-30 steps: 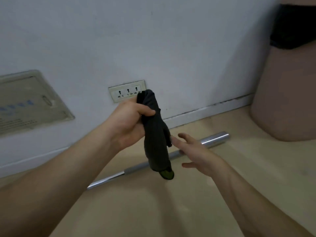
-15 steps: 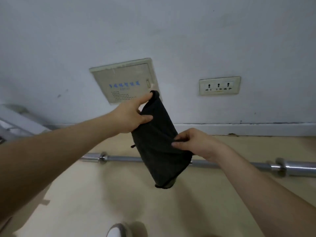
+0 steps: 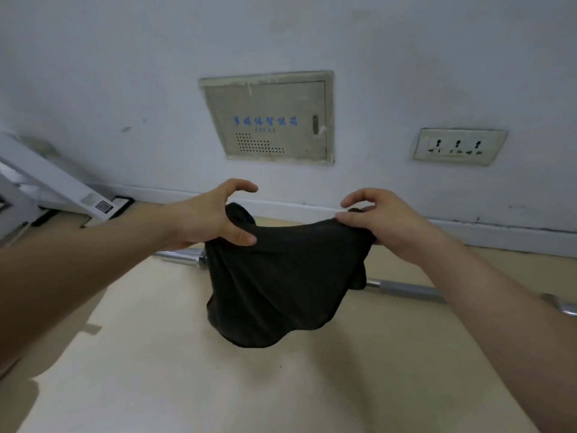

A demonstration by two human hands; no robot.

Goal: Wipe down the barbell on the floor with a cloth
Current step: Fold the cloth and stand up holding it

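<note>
Head view: two bare forearms reach forward over a beige floor (image 3: 281, 395). The left hand (image 3: 212, 214) pinches one top corner of a dark cloth (image 3: 281, 282); the right hand (image 3: 381, 218) pinches the other, so it hangs spread between them. Behind it the barbell (image 3: 402, 289) lies on the floor along the wall (image 3: 125, 57), below a panel (image 3: 268, 120) and socket (image 3: 459, 146).
</note>
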